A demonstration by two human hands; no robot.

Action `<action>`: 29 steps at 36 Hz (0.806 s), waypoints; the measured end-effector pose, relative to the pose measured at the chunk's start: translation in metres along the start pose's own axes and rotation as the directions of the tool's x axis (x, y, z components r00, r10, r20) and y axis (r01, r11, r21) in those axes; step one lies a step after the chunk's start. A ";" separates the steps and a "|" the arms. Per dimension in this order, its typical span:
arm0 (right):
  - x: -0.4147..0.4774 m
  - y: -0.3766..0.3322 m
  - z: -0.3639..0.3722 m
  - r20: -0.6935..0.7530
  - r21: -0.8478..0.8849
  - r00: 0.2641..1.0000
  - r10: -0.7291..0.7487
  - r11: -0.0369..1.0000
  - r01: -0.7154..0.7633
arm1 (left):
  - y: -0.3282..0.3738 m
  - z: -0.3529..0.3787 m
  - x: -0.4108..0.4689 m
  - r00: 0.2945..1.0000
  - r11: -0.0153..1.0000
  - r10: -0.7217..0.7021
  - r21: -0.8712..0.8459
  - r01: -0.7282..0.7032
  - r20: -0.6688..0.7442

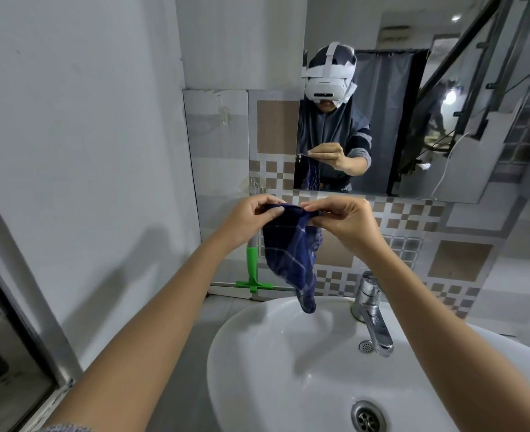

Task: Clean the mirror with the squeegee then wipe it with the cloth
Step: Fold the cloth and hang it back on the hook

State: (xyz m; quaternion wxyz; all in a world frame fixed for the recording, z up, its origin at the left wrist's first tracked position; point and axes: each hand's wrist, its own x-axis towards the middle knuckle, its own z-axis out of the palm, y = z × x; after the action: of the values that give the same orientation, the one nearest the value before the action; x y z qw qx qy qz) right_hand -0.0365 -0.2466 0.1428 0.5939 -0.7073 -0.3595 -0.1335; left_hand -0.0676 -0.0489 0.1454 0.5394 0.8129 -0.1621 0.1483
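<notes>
Okay, I've got both hands up in front of me over the sink [257,353], and the cloth [290,260] is between them: left hand [251,218] pinching one top corner, right hand [344,222] pinching the other, each grip closed on the fabric's upper edge. The dark blue checked cloth hangs down from there, bunched, its tail dangling just above the basin near the tap [371,310]. The squeegee [253,269], green handle, is parked behind my left wrist, standing against the tiled wall with its blade down on the ledge, touching neither hand. So my read is that the squeegee pass is behind us, or at least that tool is set aside, and we're on the cloth stage. The mirror [413,104] sits up and to the right, well apart from the cloth, so no wiping contact yet. I can't judge from here whether the glass is streaked or clean; the reflection looks fairly clear. What's left, as I see it: spread or fold the cloth into a usable pad, lift it to the glass, and wipe the whole pane across.
</notes>
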 end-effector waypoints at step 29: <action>0.099 -0.044 0.066 -0.097 -0.269 0.994 -0.042 0.963 0.015 | 0.055 -0.119 0.030 0.864 0.938 0.279 0.311 -0.152 -0.418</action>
State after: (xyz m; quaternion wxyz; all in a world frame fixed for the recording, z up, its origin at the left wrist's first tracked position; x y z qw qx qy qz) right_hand -0.0122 -0.1488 0.2196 0.5086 -0.7680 -0.3174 -0.2253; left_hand -0.0722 0.0376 0.2479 0.4274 0.7969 -0.0999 0.4152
